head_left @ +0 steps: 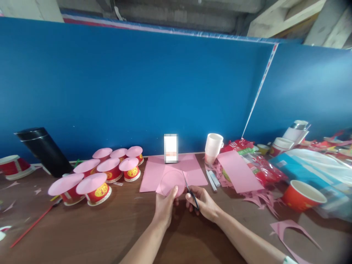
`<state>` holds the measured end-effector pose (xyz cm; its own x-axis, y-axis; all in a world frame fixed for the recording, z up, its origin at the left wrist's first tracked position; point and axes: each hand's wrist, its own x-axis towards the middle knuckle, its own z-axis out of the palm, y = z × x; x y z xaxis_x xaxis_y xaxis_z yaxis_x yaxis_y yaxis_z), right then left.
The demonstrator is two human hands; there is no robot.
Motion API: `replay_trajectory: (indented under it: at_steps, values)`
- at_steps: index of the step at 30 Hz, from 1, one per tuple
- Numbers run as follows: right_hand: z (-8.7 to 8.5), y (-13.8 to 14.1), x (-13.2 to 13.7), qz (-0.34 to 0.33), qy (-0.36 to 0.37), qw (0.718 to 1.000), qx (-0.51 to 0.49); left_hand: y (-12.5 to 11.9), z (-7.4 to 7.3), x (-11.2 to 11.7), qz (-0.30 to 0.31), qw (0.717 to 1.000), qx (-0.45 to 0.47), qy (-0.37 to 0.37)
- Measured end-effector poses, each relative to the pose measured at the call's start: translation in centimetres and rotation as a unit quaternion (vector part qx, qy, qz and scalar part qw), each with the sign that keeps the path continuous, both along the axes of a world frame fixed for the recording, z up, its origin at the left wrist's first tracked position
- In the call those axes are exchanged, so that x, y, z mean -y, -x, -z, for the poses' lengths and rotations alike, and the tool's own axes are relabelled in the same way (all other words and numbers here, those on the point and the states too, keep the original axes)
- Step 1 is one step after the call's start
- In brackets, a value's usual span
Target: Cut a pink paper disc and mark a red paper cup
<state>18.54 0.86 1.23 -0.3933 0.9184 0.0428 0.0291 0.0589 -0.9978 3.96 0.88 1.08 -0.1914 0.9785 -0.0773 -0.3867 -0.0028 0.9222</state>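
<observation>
My left hand (166,205) pinches a piece of pink paper (169,181) at its lower edge, thumb on top. A drawn circle outline shows on that paper. In my right hand (203,203) is a pair of scissors (193,196) with dark handles. The blades point up and away, at the right edge of the paper; whether they touch it is hard to tell. Beneath and behind lie larger pink sheets (150,176) on the brown table (115,227).
Several red paper cups (96,193) topped with pink discs stand left, near a black flask (45,152). Rightward are stacked white cups (213,146), white sticks (212,179), a pink strip (240,172), paper scraps (288,227) and an orange cup (302,198). A blue partition (165,80) rises behind.
</observation>
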Motion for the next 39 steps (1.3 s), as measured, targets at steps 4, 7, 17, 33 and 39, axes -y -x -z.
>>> replay_trajectory:
  at_steps: [4, 7, 17, 33, 39]
  values:
    - [-0.10, -0.01, 0.02, -0.001, -0.004, 1.000, 0.008, 0.01, -0.10, 0.01, 0.007, 1.000, -0.007, 0.008]
    - [-0.08, -0.02, 0.02, 0.003, -0.004, 1.000, 0.010, 0.00, -0.08, -0.01, 0.012, 1.000, -0.002, 0.000]
    - [0.03, 0.08, 0.04, 0.014, 0.005, 1.000, 0.006, 0.04, 0.15, -0.02, 0.011, 1.000, 0.004, -0.006]
    - [0.14, 0.00, -0.04, 0.008, 0.009, 1.000, 0.004, 0.01, 0.16, -0.01, 0.006, 1.000, 0.010, -0.007]
    - [-0.05, 0.07, 0.01, 0.008, 0.005, 1.000, 0.002, 0.02, 0.12, 0.02, 0.007, 1.000, 0.005, -0.006]
